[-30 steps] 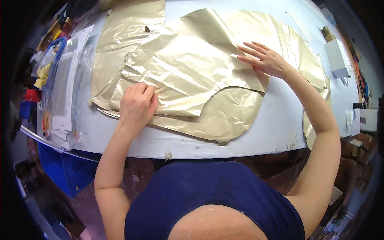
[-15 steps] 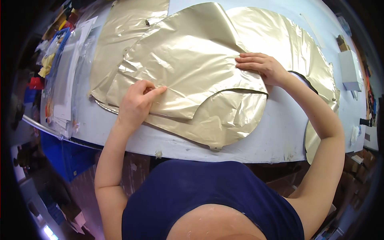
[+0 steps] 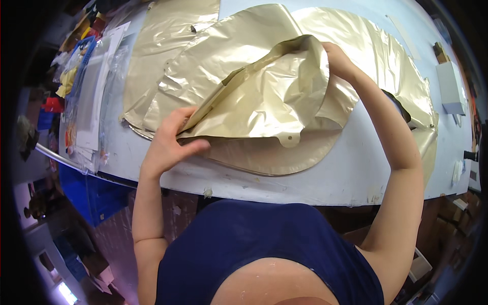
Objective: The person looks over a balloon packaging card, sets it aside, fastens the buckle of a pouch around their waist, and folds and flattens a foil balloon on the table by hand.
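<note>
Shiny gold foil sheets (image 3: 203, 61) with curved outlines lie layered on the table before me. At the right of the stack, my right hand (image 3: 338, 60) grips the raised edge of one gold foil sheet (image 3: 274, 96); its fingertips are hidden behind the foil. That sheet bulges upward and is partly folded over, and a small tab with a hole shows on its near edge. My left hand (image 3: 172, 142) is at the sheet's left end, fingers along the fold and thumb spread away below it. Another rounded foil layer (image 3: 284, 161) lies flat beneath.
Another gold foil piece (image 3: 366, 46) spreads to the far right. Plastic bags and flat white sheets (image 3: 89, 101) lie on the left of the pale table (image 3: 351, 173). A white box (image 3: 451, 86) stands at the right, and a blue bin (image 3: 91, 193) is below the left edge.
The right hand has lifted the top sheet's edge and moved slightly away from me with it, so the sheet now bulges. The left hand's thumb has come off the foil and spread.
</note>
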`<state>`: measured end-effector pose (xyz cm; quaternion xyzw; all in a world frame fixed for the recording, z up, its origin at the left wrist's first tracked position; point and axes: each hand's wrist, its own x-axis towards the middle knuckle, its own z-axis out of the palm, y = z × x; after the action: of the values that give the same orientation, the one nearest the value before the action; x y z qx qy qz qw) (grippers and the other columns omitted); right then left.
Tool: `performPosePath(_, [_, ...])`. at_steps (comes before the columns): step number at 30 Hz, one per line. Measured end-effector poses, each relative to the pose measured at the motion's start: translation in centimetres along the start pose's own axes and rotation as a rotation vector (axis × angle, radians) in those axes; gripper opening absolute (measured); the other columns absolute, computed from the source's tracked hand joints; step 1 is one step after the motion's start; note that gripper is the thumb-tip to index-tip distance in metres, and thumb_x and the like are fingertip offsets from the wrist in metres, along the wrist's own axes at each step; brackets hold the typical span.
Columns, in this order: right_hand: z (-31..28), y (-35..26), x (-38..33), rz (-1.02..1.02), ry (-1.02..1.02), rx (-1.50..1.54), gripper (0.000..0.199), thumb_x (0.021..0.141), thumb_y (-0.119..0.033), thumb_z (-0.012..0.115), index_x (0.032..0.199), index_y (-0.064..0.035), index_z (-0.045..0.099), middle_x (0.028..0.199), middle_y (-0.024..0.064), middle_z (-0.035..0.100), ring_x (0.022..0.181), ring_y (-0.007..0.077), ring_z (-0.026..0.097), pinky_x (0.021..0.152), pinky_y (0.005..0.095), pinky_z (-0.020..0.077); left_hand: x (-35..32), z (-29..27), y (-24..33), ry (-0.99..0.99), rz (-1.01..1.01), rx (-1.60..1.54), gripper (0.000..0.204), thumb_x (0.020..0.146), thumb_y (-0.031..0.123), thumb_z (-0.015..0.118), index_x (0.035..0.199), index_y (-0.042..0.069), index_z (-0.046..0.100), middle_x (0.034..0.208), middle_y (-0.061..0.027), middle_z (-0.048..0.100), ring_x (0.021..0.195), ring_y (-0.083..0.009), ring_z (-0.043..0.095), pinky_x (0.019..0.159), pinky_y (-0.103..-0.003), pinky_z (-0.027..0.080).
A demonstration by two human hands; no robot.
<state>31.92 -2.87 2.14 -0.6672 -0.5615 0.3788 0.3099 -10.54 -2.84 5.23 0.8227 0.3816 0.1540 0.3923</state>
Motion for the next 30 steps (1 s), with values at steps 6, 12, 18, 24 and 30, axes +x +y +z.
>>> performPosePath(6, [-0.2,0.0,-0.2,0.045,-0.06,0.052,0.036,0.098,-0.029,0.052,0.118,-0.0022,0.065,0.102,0.0054,0.069,0.092,0.0124,0.061,0.087,0.0275,0.0467,2.9,-0.7,6.4,0.033,-0.192,0.215,0.049,0.092,0.041,0.059,0.125,0.004,0.056,0.091,-0.0164,0.069,0.084,-0.0329,0.066,0.077,-0.037,0.05])
performPosePath(12, [-0.1,-0.2,-0.5,0.006,-0.02,-0.058,0.036,0.099,-0.029,0.051,0.119,-0.0028,0.065,0.1,0.0034,0.068,0.086,0.0114,0.059,0.085,0.0273,0.0473,8.8,4.0,14.9,0.316,0.977,0.231,0.018,0.088,0.015,0.06,0.101,0.004,0.066,0.084,-0.0141,0.068,0.076,-0.0308,0.065,0.066,-0.04,0.052])
performPosePath(18, [-0.2,1.6,0.5,-0.075,-0.032,-0.033,0.034,0.1,-0.025,0.048,0.123,-0.0043,0.062,0.101,0.0036,0.067,0.092,0.0121,0.057,0.087,0.0291,0.0455,12.1,12.6,19.2,-0.523,0.879,0.899,0.015,0.084,0.016,0.061,0.078,0.005,0.07,0.084,-0.01,0.07,0.079,-0.0233,0.068,0.058,-0.036,0.051])
performPosePath(24, [-0.3,2.6,0.5,-0.103,-0.033,-0.029,0.037,0.1,-0.029,0.051,0.123,-0.003,0.062,0.112,0.0055,0.067,0.102,0.0151,0.058,0.095,0.0284,0.042,7.4,9.6,13.2,-0.802,0.512,1.168,0.036,0.088,0.041,0.064,0.081,0.006,0.069,0.078,-0.0047,0.068,0.076,-0.0215,0.068,0.057,-0.039,0.051])
performPosePath(30, [-0.4,2.3,0.3,-0.107,-0.066,-0.076,0.037,0.1,-0.031,0.051,0.124,-0.0041,0.061,0.114,0.0048,0.066,0.106,0.0142,0.057,0.096,0.028,0.0408,-2.7,-0.4,3.9,-0.255,0.18,0.971,0.044,0.078,0.041,0.073,0.086,0.0,0.058,0.071,-0.0136,0.065,0.07,-0.0305,0.065,0.07,-0.039,0.048])
